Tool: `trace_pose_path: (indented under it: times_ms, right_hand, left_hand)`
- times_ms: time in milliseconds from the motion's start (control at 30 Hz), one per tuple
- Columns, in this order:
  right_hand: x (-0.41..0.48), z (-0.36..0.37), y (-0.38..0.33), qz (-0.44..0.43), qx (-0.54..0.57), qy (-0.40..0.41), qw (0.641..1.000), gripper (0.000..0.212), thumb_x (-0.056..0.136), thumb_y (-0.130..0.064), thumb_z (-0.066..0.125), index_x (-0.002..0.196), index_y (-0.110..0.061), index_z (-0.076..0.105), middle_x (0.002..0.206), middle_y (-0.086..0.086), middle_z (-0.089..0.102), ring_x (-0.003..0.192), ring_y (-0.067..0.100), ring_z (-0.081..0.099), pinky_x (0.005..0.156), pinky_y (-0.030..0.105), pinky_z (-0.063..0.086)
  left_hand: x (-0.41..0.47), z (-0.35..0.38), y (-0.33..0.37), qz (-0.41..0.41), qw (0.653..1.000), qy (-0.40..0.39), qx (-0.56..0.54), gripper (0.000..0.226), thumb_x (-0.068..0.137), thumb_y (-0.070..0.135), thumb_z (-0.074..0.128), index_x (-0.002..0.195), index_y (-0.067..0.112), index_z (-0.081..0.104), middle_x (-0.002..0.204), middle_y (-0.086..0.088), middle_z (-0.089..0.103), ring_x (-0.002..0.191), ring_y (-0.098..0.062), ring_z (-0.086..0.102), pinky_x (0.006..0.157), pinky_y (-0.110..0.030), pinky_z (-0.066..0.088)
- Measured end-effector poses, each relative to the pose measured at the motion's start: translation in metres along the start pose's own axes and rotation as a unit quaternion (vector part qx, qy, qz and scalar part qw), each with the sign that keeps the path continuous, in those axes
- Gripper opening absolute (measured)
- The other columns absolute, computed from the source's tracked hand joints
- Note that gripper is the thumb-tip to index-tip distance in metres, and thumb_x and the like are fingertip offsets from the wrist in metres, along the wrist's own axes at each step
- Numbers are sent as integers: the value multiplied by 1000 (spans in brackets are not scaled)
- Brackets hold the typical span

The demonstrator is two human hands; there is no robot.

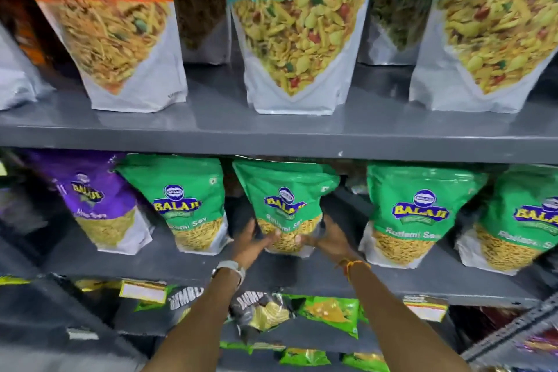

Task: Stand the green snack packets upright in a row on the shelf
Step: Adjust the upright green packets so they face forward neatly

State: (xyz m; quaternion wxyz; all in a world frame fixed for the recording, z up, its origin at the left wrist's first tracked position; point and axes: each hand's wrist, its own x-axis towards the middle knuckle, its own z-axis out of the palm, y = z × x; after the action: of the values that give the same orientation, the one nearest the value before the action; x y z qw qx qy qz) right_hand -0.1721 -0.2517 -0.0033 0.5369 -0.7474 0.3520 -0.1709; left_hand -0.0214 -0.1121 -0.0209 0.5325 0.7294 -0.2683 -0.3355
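Several green snack packets stand upright on the grey middle shelf (187,263). The middle green packet (287,190) is held at its lower part between my left hand (252,240) and my right hand (330,237), one on each side. Its base rests at or just above the shelf; I cannot tell which. Another green packet (184,199) stands to its left, and two more stand to the right, one (413,211) near and one (519,217) at the frame's edge.
A purple packet (96,199) stands left of the green ones. The upper shelf (271,133) carries tall orange (117,30) and teal (299,30) mix pouches. Below, smaller snack bags (326,311) and price labels (142,291) sit on the lower shelf.
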Motion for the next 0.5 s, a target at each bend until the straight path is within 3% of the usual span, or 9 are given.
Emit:
trace_pose_path:
  times_ms: [67,167,300,367,433,500]
  right_hand:
    - [6,5,-1,29,-29,20,999,65,65,-28,82,113,4,53,121,24,60,106,25,56,88,40,47]
    - [0,8,-4,27,-5,32,999,31,68,-16,81,92,-12,62,98,5,69,90,18,62,78,25,53]
    - [-16,9,-4,35,18,42,998,48,71,-13,79,112,-3,58,121,15,64,112,26,59,98,43,49]
    - [-19,5,-2,34,9,42,999,50,71,-15,79,114,-3,57,123,16,64,114,27,58,100,46,47]
    - [-20,1,2,37,8,37,999,51,71,-15,79,115,-3,56,123,16,63,115,27,58,101,49,46]
    - [-20,-3,6,37,11,37,999,49,71,-15,79,113,-2,57,122,16,64,114,29,59,100,49,47]
  left_hand:
    - [8,-3,1,19,999,-28,4,78,60,54,74,122,14,51,126,2,58,114,-16,54,88,-26,47]
    - [10,-6,1,31,999,-39,-21,70,59,54,75,116,19,55,122,-5,63,111,-19,58,101,-45,45]
    - [3,2,-5,35,999,-13,19,70,60,58,72,114,18,55,123,-5,62,112,-23,57,98,-44,46]
    - [-1,9,-5,38,999,2,33,51,65,53,73,104,23,57,109,2,65,100,-17,62,78,-26,50]
    - [-5,15,-6,49,997,23,49,39,68,51,72,94,28,57,94,10,65,81,0,61,58,-8,41]
    - [-9,21,-5,54,996,44,47,37,66,52,73,90,29,57,90,10,65,76,2,59,55,-8,41]
